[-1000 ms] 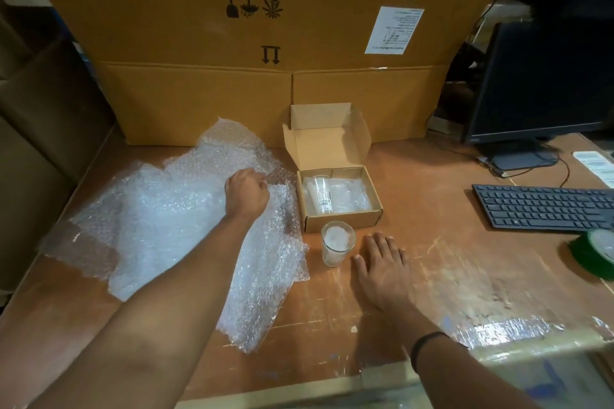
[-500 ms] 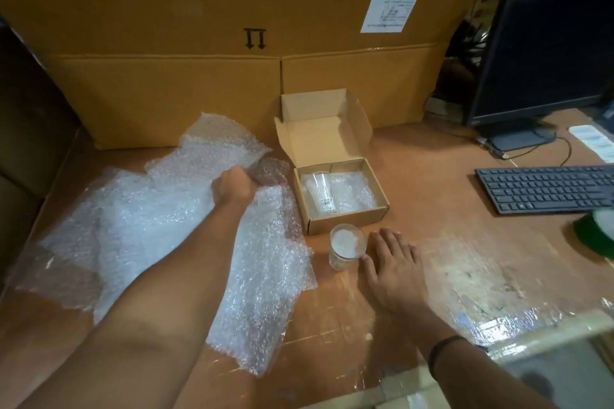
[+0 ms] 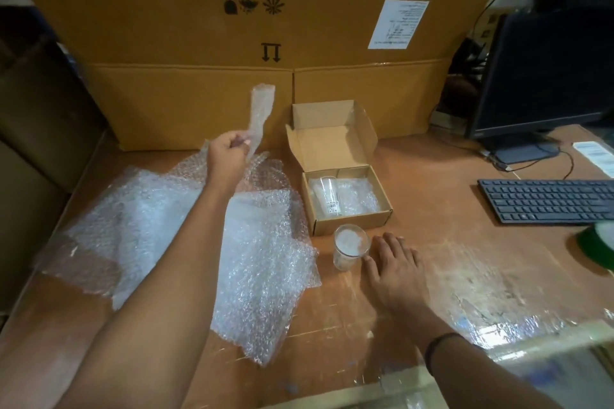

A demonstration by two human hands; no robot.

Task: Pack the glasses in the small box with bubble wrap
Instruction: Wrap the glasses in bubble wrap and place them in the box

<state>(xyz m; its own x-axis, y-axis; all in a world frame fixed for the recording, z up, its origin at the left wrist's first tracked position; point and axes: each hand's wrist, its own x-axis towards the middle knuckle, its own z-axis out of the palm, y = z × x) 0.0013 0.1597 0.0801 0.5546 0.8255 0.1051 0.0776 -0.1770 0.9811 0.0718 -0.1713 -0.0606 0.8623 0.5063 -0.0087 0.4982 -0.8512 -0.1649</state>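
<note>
Just left of the small box, the left hand is raised above the table, its fingers and thumb pinching the lower end of a narrow strip of bubble wrap that stands up from the grip. Below that hand, also left of the box, a large crumpled bubble wrap sheet lies spread on the table, its right edge close to the box's side.

Inside the box, one clear glass lies on its side in the left part, and a small white sticker on it carries dark print too small to read. More bubble wrap padding fills the right part. The box's lid stands open at the back.

Directly in front of the box, a second glass stands upright with white wrap stuffed inside. The right hand lies flat on the table just right of this glass, fingers straight and holding nothing; whether its nearest fingertip touches the glass is unclear. A dark band circles that wrist.

Behind the box stand large brown cartons. One bears black handling symbols, upside down, and two arrows pointing downward, and a white paper label whose text is unreadable. Right of the box are a dark monitor, a black keyboard and a green tape roll.
</note>
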